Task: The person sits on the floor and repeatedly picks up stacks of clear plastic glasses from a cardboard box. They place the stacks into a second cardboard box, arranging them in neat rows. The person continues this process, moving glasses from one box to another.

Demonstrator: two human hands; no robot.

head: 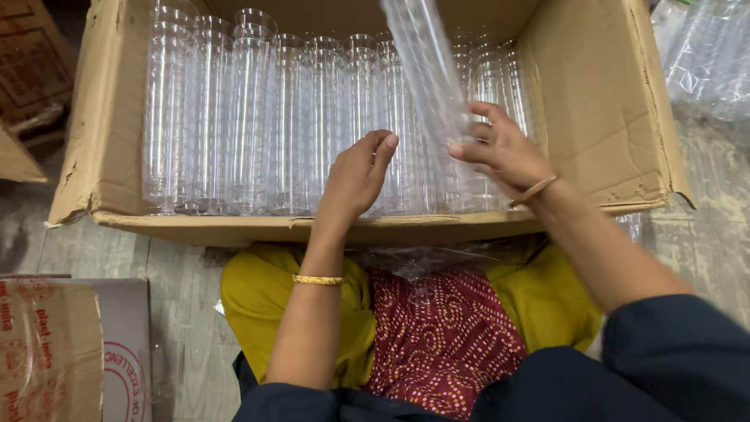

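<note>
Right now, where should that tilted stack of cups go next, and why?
Probably lower the tilted stack into the box, upright beside the packed rows. The right hand grips its lower end, leaning above the others, and the left hand rests against the rows next to it, seemingly keeping a place for it.

Both forearms are bare up to dark navy sleeves pushed back near the elbows. Just behind the left grip (358,173) sits a ribbed gold metal bangle (317,279) circling the wrist. Just behind the right grip (500,150) a thin, plain bronze-coloured metal bangle (533,190) crosses the wrist at a slant. Below the grips, the lap shows mustard-yellow cloth trousers (262,301) and a dark red cloth panel dotted with small pale yellow spots (445,328).
</note>
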